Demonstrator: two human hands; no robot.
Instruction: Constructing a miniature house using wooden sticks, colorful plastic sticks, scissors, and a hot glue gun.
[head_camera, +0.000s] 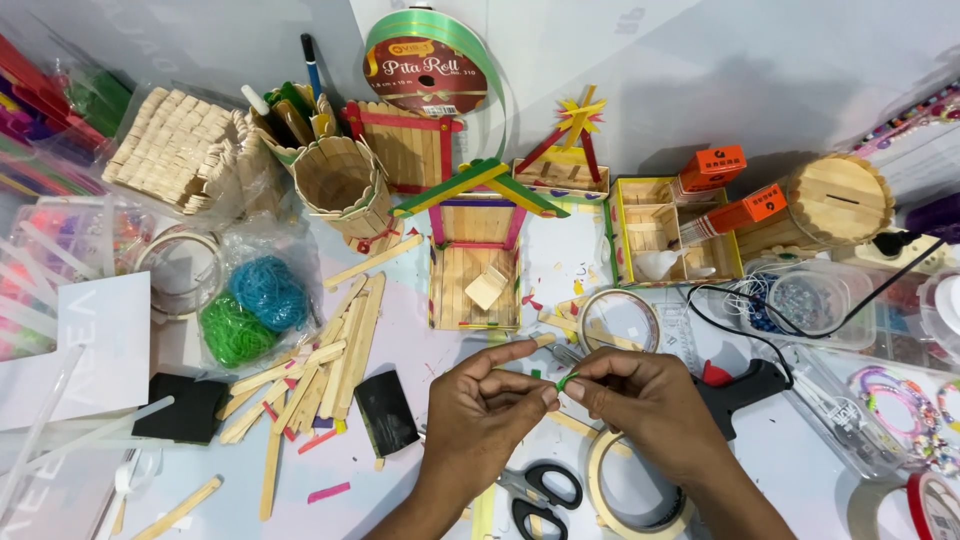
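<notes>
At six o'clock, nearest, black-handled scissors (540, 495) and a masking-tape roll (640, 490) lie on the counter (800, 470). Just above them the left hand (480, 410) and right hand (650, 400) meet fingertip to fingertip, both pinched shut on a small green strip (567, 380). It looks flimsy, so a light, steady pinch close to its ends should keep it from buckling. At nine o'clock lies a heap of plain craft sticks (310, 375); at three o'clock, a black glue gun (745, 390). Farther off, toward twelve, stands the stick house (478, 250) with its green roof.
</notes>
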